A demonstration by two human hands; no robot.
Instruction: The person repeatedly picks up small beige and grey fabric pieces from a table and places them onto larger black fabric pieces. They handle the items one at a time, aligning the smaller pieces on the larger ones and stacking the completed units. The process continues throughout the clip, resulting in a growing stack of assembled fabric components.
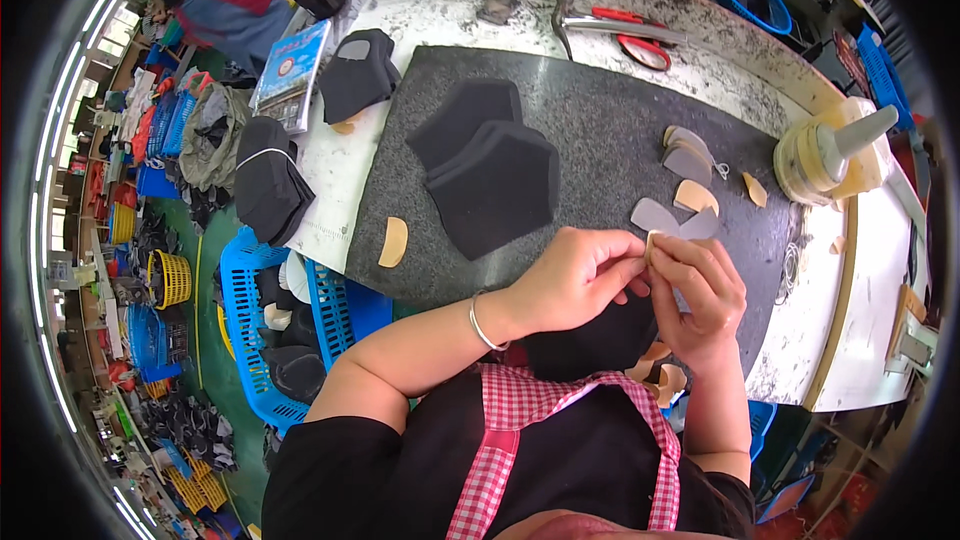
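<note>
My left hand [572, 280] and my right hand [706, 292] meet at the near right of a dark stone slab [590, 105]. Their fingertips pinch a small tan patch [651, 239] between them. Below my hands lies a black fabric piece [590, 342], partly covered by them. Just beyond my fingers are grey patches [654, 215] and a rounded tan patch [697, 196], with a small stack of grey patches [688, 158] farther off. Two overlapping black shaped pieces [495, 190] rest on the slab to the left. A single tan patch [393, 242] sits near the slab's left edge.
A glue bottle [822, 158] stands at the right. Along the back lie a hammer [563, 28] and red-handled scissors [642, 48]. At left are a tied black bundle [268, 180], a blue-covered packet [292, 70] and, lower down, a blue basket [238, 325].
</note>
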